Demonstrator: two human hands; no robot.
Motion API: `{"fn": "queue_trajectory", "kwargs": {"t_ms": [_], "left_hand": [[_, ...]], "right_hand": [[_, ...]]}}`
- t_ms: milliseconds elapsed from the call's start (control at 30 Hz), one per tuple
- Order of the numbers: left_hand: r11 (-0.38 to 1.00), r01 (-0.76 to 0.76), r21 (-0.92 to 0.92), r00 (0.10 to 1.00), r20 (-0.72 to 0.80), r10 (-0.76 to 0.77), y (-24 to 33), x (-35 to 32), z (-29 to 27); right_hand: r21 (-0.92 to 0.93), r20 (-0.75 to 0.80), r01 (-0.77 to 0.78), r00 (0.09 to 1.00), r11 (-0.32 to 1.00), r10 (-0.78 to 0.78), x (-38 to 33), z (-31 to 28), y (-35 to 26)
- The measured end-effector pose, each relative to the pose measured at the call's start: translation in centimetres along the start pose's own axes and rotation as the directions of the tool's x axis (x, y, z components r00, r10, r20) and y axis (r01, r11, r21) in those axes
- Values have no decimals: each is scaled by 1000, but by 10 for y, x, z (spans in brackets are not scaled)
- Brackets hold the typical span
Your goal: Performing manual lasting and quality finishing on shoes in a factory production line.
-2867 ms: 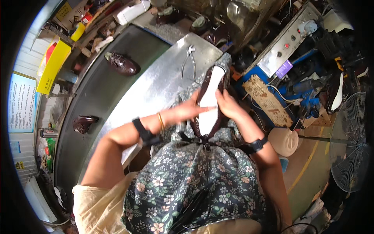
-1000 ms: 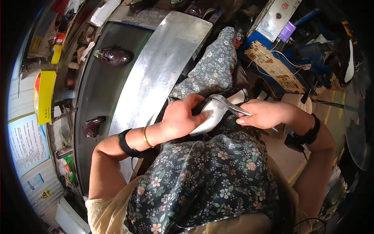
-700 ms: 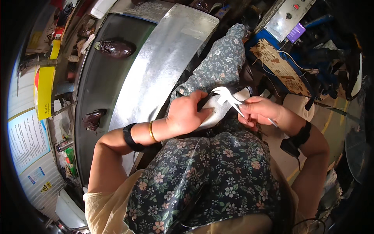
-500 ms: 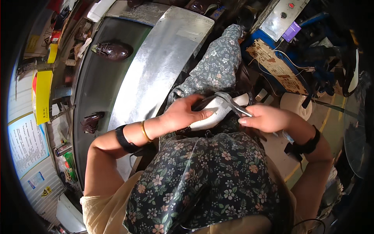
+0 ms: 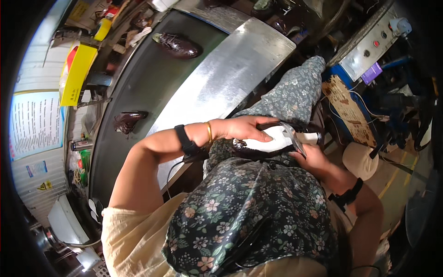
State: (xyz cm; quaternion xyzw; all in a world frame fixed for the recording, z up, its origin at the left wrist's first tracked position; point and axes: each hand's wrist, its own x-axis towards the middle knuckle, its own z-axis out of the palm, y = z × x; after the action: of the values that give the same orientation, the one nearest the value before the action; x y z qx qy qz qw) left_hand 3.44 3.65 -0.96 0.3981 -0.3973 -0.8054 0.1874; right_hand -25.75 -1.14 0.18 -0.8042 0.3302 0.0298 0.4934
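A dark brown shoe upper on a last lies across my lap, its white underside (image 5: 258,145) facing up. My left hand (image 5: 247,129) grips it from the far left, thumb pressed on the white face and fingers around the dark edge. My right hand (image 5: 314,160) is closed round a curved grey metal tool that looks like pincers (image 5: 296,138). The tool's head rests over the right end of the shoe. Just beyond it a pale stub (image 5: 308,138) sticks out to the right. The right hand's fingertips are partly hidden.
On the left a dark conveyor belt (image 5: 138,87) carries two dark brown shoes, one farther (image 5: 180,46) and one nearer (image 5: 130,122). A shiny metal plate (image 5: 221,69) runs beside it. At right stand a blue machine with a control panel (image 5: 367,51) and a pale roll (image 5: 360,160).
The view has shifted, so the surroundings sit farther right. The tool has come down against the right end of the shoe, and more of the white underside shows.
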Motion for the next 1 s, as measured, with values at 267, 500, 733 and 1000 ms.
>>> {"fn": "queue_trajectory", "kwargs": {"t_ms": [267,500,733,1000], "left_hand": [[811,468,-352,876,307,-372,28,49,26],[936,353,-3,936,-21,-353,41,42,54],[693,197,694,978,-93,-184,47,41,45],[999,21,-37,994,111,-16,14,-5,37]], "right_hand": [[-216,-384,105,905,971,-183,-36,57,26],[-129,-178,260,943,957,-280,-81,20,6],[254,-242,-65,962,965,129,-89,-19,-42],[127,-176,-3,984,992,26,-43,-3,-41]]}}
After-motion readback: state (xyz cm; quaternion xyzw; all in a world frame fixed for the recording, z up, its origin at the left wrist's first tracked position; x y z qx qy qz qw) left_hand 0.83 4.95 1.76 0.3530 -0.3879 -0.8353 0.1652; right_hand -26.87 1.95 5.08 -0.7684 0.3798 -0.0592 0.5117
